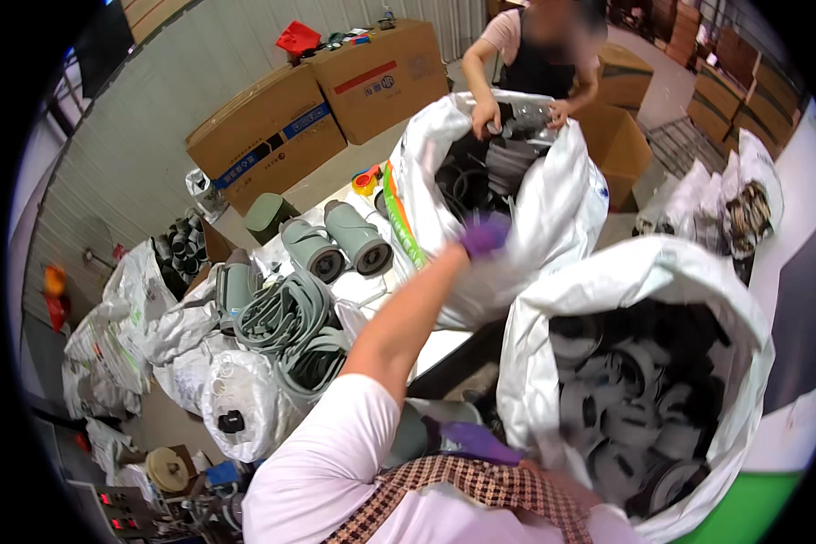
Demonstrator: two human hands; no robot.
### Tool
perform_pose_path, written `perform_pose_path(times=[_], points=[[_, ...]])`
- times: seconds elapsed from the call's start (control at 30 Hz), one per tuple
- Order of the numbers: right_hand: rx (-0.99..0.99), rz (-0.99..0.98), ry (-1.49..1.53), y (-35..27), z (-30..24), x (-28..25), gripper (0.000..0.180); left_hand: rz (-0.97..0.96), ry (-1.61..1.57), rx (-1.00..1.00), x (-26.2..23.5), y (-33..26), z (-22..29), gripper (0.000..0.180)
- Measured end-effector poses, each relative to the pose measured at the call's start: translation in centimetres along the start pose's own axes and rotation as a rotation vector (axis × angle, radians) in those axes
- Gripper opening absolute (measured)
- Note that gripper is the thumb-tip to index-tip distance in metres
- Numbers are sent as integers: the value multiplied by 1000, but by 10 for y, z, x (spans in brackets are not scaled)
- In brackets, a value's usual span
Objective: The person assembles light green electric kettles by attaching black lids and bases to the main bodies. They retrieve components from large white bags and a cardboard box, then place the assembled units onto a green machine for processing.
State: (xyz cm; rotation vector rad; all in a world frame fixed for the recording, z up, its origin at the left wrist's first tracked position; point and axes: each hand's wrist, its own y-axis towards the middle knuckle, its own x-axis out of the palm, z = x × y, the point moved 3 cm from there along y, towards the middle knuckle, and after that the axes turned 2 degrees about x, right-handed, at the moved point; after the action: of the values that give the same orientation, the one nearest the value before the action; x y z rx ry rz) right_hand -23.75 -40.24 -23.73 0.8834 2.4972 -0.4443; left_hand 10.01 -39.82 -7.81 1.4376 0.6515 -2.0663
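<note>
My left hand (487, 234), in a purple glove, is stretched out at the near side of a white woven sack (553, 245) holding dark and grey round parts; motion smears its fingers. Close to my body, my right hand (480, 442), also gloved in purple, is closed on the end of a grey-green cylindrical housing (410, 435), partly hidden by my arm and apron. Right of it stands a second white sack (528, 363), open, full of grey ring-shaped parts (630, 422). Two more grey-green cylindrical housings (358, 240) lie on the white table beyond my left arm.
Across the far sack a co-worker (553, 54) has both hands at the parts inside. Coiled grey-green strips (286, 313) and white bags (245, 399) lie at the left. Large cardboard boxes (385, 82) stand by the wall. A red-and-yellow tape roll (365, 181) sits beside the far sack.
</note>
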Motion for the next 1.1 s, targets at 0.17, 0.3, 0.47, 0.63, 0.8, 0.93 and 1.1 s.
perform_pose_path(times=[0.17,0.3,0.47,0.63,0.8,0.93,1.1], points=[[-67,240,303,-2,13,-76,64,-407,-359,419,156,-10,4,47],[2,100,295,8,23,-104,59,208,-885,-10,90,102,-106,26],[-130,159,253,29,45,-110,59,635,439,239,20,209,-131,43],[-175,169,240,31,62,-107,59,233,151,-259,30,237,-142,31],[-217,214,184,33,57,-115,59,166,277,-85,66,144,-99,15],[-244,268,122,38,33,-125,66,827,-673,76,0,-37,-83,21],[-103,254,246,62,-13,-119,74,875,-147,-389,-26,-297,-7,60]])
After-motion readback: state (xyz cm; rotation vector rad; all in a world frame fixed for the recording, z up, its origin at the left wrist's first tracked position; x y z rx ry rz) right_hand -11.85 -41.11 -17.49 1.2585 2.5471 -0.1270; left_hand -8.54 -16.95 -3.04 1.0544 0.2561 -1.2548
